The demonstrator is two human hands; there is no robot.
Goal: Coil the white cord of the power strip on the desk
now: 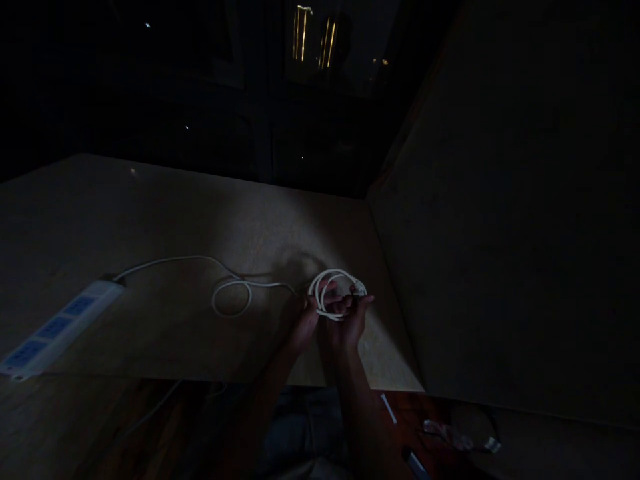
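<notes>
Both my hands hold a white power cord (327,272) wound into several loops, just above the table (270,233). My left hand (307,323) grips the left side of the coil, its fingers reaching through the loops. At the right side, my right hand (353,323) closes around the coil near what looks like the plug, which is hard to make out in the dark. From the coil the cord runs left, makes one loose loop on the table, and joins a white power strip (103,291) with blue socket panels.
A tall dark panel (475,233) borders the table on the right. Dark window panes (320,120) with light reflections stand behind it. On the reddish floor below lie a white strip (389,409), a dark object (415,463) and a plastic-like bundle (447,433).
</notes>
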